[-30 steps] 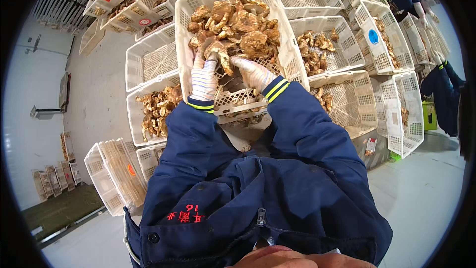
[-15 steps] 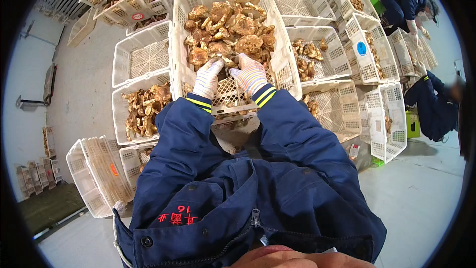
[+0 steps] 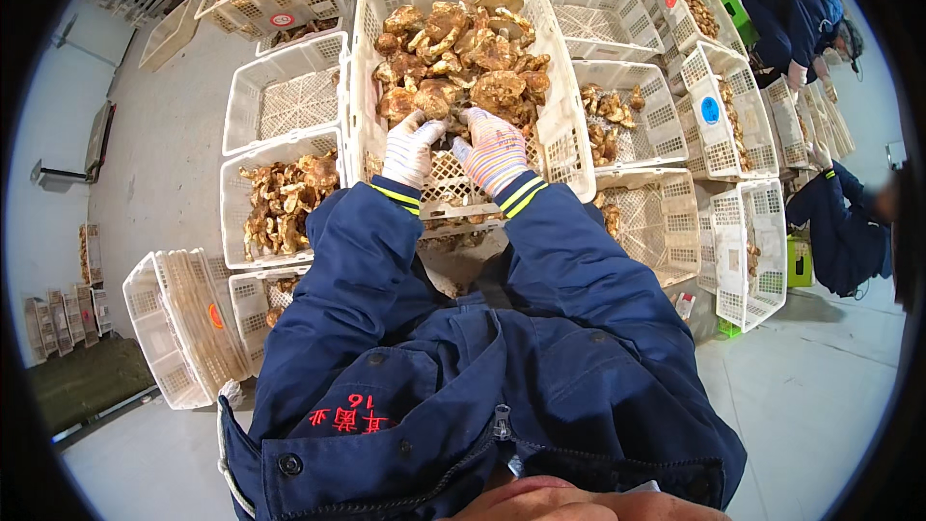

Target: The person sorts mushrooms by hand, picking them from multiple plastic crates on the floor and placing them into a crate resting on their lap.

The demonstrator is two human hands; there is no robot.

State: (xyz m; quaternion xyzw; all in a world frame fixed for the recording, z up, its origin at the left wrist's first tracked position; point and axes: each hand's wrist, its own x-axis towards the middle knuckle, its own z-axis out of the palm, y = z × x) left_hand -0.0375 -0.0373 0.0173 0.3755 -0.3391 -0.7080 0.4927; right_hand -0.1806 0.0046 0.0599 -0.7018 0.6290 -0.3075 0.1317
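Observation:
Brown mushrooms with pale stems (image 3: 499,89) lie heaped in the far part of a white plastic crate (image 3: 563,150) in front of me. My left hand (image 3: 411,149), in a white knitted glove, is closed at the near edge of the heap. Beside it, my right hand (image 3: 493,149) in a striped glove has its fingers curled inward. Between the fingertips of both hands is a mushroom (image 3: 453,124), mostly hidden by the gloves. Below the hands, the crate's lattice bottom shows.
Left of me stand a crate of mushrooms (image 3: 289,198) and a crate with a bare lattice bottom (image 3: 286,106). On the right are a crate with a few mushrooms (image 3: 656,140) and upright crates (image 3: 752,260). Two co-workers in dark clothes (image 3: 786,24) bend near crates at far right.
The view has shifted slightly, so the crates sit a little differently in it. My hands stay together at the heap's near edge; the pale piece between them is now more covered.

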